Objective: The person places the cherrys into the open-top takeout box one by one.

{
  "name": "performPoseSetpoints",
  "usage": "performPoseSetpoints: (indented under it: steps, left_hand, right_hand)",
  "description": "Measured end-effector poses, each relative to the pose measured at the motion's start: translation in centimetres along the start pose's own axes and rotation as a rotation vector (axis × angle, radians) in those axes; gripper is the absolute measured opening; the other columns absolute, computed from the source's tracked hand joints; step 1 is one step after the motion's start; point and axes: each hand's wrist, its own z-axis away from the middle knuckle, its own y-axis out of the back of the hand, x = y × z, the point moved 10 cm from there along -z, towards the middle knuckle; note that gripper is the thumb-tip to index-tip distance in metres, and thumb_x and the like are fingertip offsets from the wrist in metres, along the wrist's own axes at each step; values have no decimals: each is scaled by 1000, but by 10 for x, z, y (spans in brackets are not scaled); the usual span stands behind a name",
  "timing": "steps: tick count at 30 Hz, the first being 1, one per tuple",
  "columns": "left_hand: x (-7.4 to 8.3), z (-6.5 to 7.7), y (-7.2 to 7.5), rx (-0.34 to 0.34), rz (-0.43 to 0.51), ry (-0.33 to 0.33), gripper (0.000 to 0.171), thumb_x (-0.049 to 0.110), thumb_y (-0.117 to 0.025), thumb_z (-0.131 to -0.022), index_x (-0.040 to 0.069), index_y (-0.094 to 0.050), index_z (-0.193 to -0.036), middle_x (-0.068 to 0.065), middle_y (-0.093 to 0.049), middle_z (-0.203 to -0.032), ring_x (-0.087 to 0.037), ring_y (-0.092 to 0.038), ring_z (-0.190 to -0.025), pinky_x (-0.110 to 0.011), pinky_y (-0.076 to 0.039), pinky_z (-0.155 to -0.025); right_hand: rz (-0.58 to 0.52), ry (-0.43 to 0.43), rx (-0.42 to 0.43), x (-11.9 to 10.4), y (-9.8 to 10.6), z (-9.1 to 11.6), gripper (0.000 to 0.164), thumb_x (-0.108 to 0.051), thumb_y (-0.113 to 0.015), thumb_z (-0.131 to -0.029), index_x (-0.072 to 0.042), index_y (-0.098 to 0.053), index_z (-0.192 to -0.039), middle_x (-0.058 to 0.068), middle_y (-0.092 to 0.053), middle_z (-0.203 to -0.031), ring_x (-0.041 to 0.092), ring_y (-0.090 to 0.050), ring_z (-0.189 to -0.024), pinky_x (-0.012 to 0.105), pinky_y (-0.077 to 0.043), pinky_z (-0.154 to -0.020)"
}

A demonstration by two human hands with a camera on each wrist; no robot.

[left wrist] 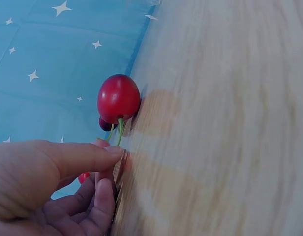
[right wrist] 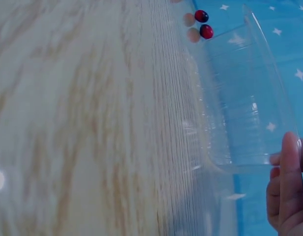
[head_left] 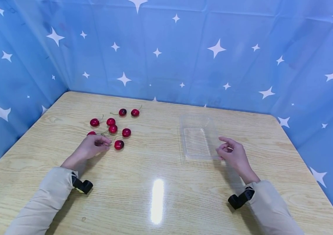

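My left hand [head_left: 94,146] is low over the table at the left, its thumb and index fingertips pinching the green stem of a red cherry [left wrist: 118,99]. In the head view this cherry [head_left: 119,145] sits just right of the fingertips, dark on one side. More cherries lie close by, one [head_left: 91,133] partly hidden behind the hand. On the right stands a clear plastic box [head_left: 184,143], open at the top. My right hand [head_left: 234,155] grips its near right corner, with the thumb [right wrist: 290,157] on one side of the rim and fingers on the other.
Several cherries with stems are scattered at the back left, including a pair [head_left: 111,121] close together and one [head_left: 135,112] farthest back. The wooden table [head_left: 166,169] ends at a blue star-patterned curtain [head_left: 166,58]. A light reflection shows on the tabletop.
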Motion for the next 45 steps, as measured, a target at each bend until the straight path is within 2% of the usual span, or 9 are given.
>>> performPoseSetpoints:
  steps: [4,8,16,20,24,31,45]
  left_hand:
    - [2,1,0,-2,10,-18,16,2,-63,-79,-5,-63,-94,-10,-61,-83,-17,-53,-76,-22,-43,-65]
    - [2,1,0,-19,51,-33,18,4,-63,-80,-5,-62,-96,-10,-61,-85,-16,-54,-77,-22,-44,-65]
    - [-1,2,-2,-44,95,7,22,11,-62,-83,-3,-61,-99,-10,-59,-87,-17,-54,-77,-24,-44,-64]
    - [-3,2,0,-26,97,38,25,14,-63,-82,-3,-61,-100,-11,-59,-87,-17,-53,-75,-25,-44,-63]
    - [-2,2,2,-5,91,41,25,15,-64,-82,-3,-61,-100,-12,-59,-89,-16,-54,-76,-24,-45,-64]
    - [2,3,6,30,71,25,22,15,-64,-82,-1,-63,-97,-12,-61,-98,-19,-55,-86,-24,-44,-72]
    - [7,2,4,75,136,63,26,21,-62,-83,1,-63,-100,-11,-61,-100,-13,-57,-82,-23,-45,-70]
  right_hand:
    - [18,-22,-21,-15,-2,5,50,-15,-60,-83,4,-44,-125,6,-54,-82,14,-59,-65,28,-51,-56]
    - [25,-30,-31,-27,-4,9,46,-7,-58,-83,7,-43,-125,7,-53,-81,17,-59,-64,28,-51,-55]
    - [38,-14,-23,-25,-3,9,47,-10,-59,-83,7,-43,-125,3,-54,-79,16,-59,-63,28,-51,-54]
    - [47,-23,-39,-27,-5,9,46,-6,-56,-83,7,-42,-126,9,-54,-82,20,-60,-64,30,-51,-56]
    - [44,-47,-56,-28,-6,9,46,-2,-55,-84,7,-41,-127,14,-53,-85,20,-60,-65,31,-51,-58]
    - [30,-57,-58,-28,-6,9,46,-1,-55,-84,6,-40,-127,14,-52,-86,18,-59,-66,30,-52,-59]
    - [6,-61,-54,-29,-5,10,47,-1,-55,-84,7,-39,-128,15,-53,-86,13,-58,-64,29,-51,-58]
